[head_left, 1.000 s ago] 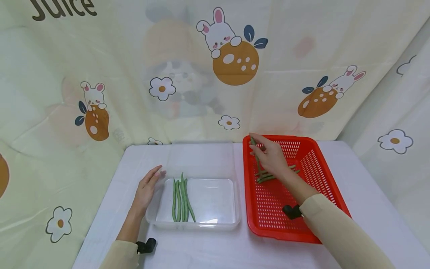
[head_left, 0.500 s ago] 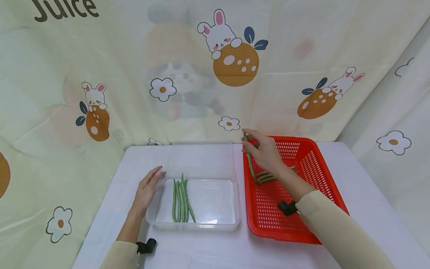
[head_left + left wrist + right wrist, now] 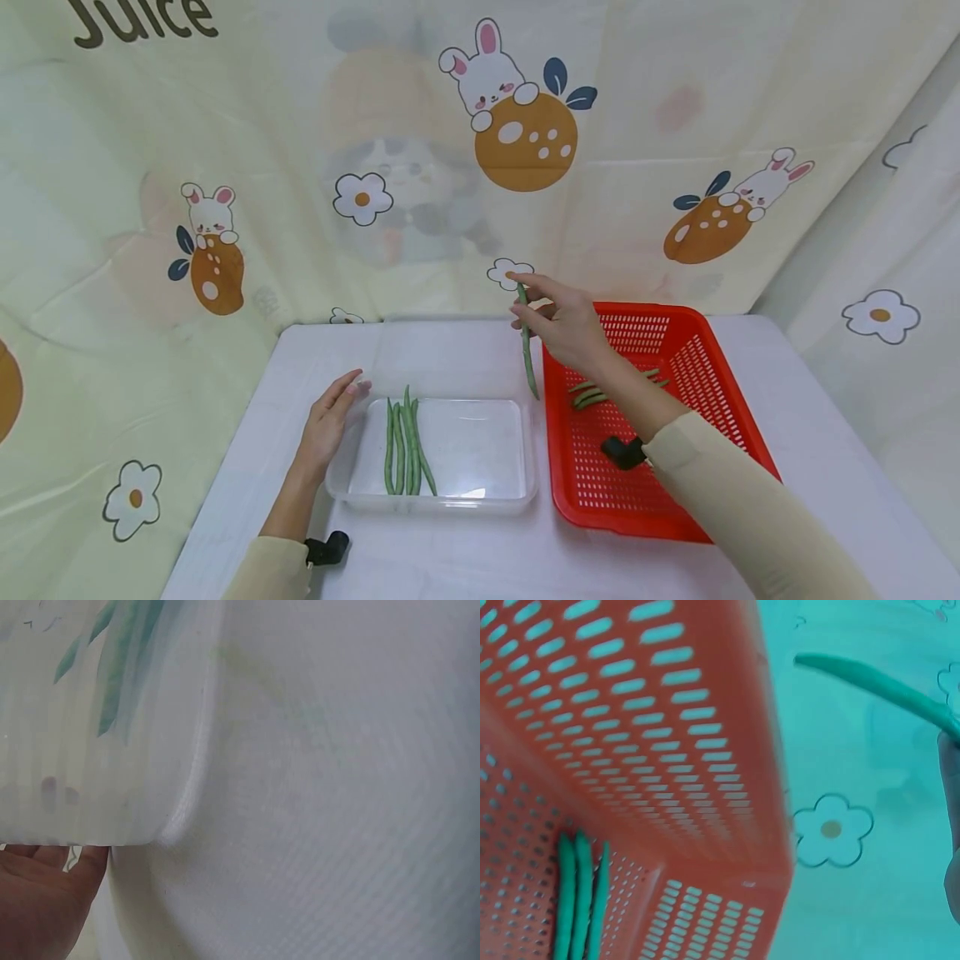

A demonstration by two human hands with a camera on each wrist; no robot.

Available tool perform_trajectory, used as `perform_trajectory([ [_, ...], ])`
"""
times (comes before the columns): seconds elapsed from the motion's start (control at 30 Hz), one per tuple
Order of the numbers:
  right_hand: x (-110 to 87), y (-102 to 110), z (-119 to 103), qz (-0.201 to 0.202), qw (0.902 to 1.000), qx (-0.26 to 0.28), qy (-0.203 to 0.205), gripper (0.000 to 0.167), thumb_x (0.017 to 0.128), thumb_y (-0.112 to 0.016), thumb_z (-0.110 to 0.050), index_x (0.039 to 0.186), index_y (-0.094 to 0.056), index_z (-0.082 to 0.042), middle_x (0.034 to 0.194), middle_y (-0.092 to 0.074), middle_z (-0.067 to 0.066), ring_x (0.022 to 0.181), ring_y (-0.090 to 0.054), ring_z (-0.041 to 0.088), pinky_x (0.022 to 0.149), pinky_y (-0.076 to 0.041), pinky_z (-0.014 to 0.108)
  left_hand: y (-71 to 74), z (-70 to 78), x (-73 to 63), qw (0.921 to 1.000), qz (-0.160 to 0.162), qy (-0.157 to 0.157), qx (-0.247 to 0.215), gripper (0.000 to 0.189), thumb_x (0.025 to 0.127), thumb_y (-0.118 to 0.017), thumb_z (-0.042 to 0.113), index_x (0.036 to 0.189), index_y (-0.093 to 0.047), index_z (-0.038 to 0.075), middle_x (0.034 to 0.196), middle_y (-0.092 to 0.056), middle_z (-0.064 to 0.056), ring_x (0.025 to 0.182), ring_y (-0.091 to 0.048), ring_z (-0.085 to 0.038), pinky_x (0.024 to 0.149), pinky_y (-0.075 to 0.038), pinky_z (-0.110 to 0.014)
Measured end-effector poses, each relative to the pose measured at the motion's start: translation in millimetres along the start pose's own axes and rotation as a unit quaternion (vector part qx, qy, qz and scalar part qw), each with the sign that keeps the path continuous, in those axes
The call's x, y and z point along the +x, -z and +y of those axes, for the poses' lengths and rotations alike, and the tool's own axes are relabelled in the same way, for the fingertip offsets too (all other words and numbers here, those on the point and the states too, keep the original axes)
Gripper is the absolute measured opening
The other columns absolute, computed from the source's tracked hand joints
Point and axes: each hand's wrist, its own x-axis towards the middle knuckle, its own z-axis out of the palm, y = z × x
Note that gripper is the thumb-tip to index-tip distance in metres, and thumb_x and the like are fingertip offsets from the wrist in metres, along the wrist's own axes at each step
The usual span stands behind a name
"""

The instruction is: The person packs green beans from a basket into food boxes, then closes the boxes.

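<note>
Fingers of the left hand (image 3: 325, 427) lie relaxed and hold nothing; I see them against the left wall of the clear box (image 3: 480, 442), which sits just right of that hand on the tabletop (image 3: 435, 550). Inside it, on the side nearer the left hand, several green beans (image 3: 400, 450) lie roughly parallel.

The change I notice is further right: the right hand (image 3: 568, 323) pinches one bean (image 3: 528, 358) between thumb and fingers, and it dangles lower end down, now just left of the red basket (image 3: 592, 492), whereas half a second ago that lower end was over the basket. I judge this one to be mid-carry: out of the basket, not yet down in the box. How high it hangs above the tabletop I can't tell.

Below and right of the right hand stands the basket itself. From the right wrist I make out three more beans (image 3: 566, 900) side by side on its floor, so I'd call the work well under way, with some left.
</note>
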Motion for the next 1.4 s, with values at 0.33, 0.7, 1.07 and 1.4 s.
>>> perform_trajectory([
  [0.33,4.6,-25,-11,-0.023,0.9988,0.028,0.033,0.049,0.091,-0.076,0.003,0.139,-0.064,-0.005,0.096,-0.075,0.016,0.082,-0.079,0.027,0.069,-0.064,0.031,1.0,-3.5,0.8,1.0000,-0.003,-0.004,-0.003,0.053,0.112,-0.044,0.044,0.156,-0.046,0.015,0.152,-0.058,-0.014,0.147,-0.049,-0.031,0.126,-0.028,-0.056],
  [0.7,8.7,-42,-17,-0.040,0.9983,0.032,0.026,0.047,0.092,-0.076,0.001,0.137,-0.065,-0.007,0.098,-0.075,0.013,0.085,-0.078,0.022,0.071,-0.064,0.030,1.0,-1.0,0.3,1.0000,0.000,0.002,-0.001,0.050,0.112,-0.043,0.041,0.156,-0.047,0.016,0.151,-0.058,-0.013,0.147,-0.048,-0.030,0.125,-0.028,-0.057],
  [1.07,7.9,-62,-18,-0.045,0.9986,-0.018,0.021,0.045,0.092,-0.079,-0.007,0.136,-0.067,-0.010,0.100,-0.079,0.010,0.086,-0.080,0.021,0.081,-0.063,0.031,0.6,1.3,-0.5,0.9997,-0.009,0.004,-0.020,0.048,0.113,-0.043,0.038,0.157,-0.046,0.017,0.154,-0.056,-0.015,0.148,-0.047,-0.031,0.127,-0.027,-0.054],
  [1.4,12.1,-74,-22,-0.057,0.9974,-0.017,0.042,0.043,0.091,-0.080,-0.005,0.133,-0.070,-0.006,0.103,-0.075,0.013,0.088,-0.078,0.023,0.080,-0.063,0.029,0.9,-2.6,0.5,1.0000,-0.003,-0.002,-0.007,0.050,0.113,-0.043,0.040,0.156,-0.046,0.016,0.152,-0.058,-0.015,0.148,-0.048,-0.030,0.126,-0.027,-0.056],
])
